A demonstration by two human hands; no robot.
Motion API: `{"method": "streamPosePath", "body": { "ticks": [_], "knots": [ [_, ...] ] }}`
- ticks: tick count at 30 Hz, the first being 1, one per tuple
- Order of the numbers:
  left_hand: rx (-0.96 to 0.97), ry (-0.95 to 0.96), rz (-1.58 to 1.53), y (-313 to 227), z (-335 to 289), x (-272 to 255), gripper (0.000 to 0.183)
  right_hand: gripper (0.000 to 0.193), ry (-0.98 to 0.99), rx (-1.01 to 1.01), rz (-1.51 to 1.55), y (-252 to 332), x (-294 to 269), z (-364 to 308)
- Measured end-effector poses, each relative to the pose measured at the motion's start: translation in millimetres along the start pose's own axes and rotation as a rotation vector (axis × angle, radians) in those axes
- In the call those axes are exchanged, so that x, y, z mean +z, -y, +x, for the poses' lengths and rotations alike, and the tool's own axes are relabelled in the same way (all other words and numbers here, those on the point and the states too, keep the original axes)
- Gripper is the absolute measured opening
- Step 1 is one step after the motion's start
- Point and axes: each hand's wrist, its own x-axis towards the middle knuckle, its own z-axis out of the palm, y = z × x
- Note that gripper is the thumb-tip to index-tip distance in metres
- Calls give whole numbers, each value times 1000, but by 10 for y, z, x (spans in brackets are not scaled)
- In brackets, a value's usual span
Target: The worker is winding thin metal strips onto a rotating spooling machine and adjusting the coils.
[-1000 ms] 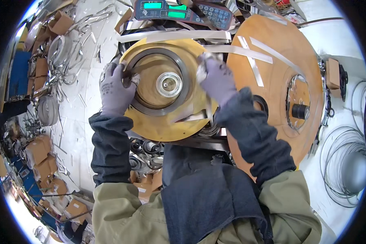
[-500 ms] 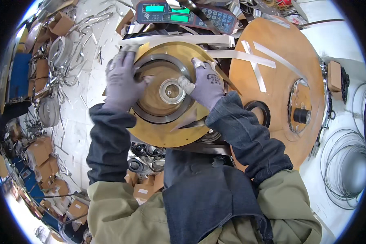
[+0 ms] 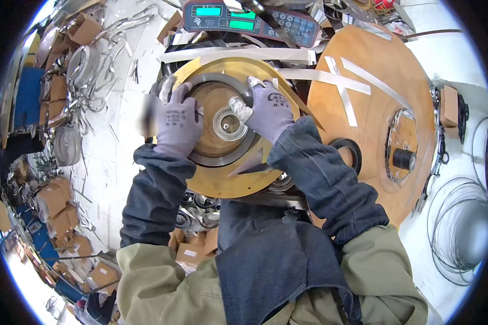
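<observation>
A dark grey ring, apparently a coil of metal strip, lies flat on a round yellow disc. A silver hub stands within the ring. My left hand, in a grey-purple glove, is on the ring's left side, with bent fingers at its rim and the thumb partly hidden. Opposite it, my right hand grips the ring's right side. Its white-wrapped thumb reaches over the inner edge beside the hub, and the other fingers are at the outer edge. A thin dark pointed strip lies on the disc below.
To the right stands a large orange-brown disc with pale tape strips and a black spindle. A scale panel with green displays is at the back. Metal scraps and cardboard boxes crowd the left; wire loops lie far right.
My left hand has moved right and slightly down, its spread fingers now bent at the ring's rim. My right hand keeps its hold with a small shift.
</observation>
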Motion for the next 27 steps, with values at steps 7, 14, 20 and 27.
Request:
{"method": "streamPosePath", "body": {
  "ticks": [7,14,20,27],
  "knots": [
    [-212,-118,-128,139,140,81,65,59,-4,-23,-27,-35,148,-136],
    [-371,318,-52,128,100,33,44,57,-38,69,4,-96,157,-294],
    [-85,223,-148,13,241,169,41,63,-143,132,75,-269,170,-642],
    [-238,252,-153,-39,-97,46,64,66,-72,5,-120,-167,-205,-173]
  ]
}}
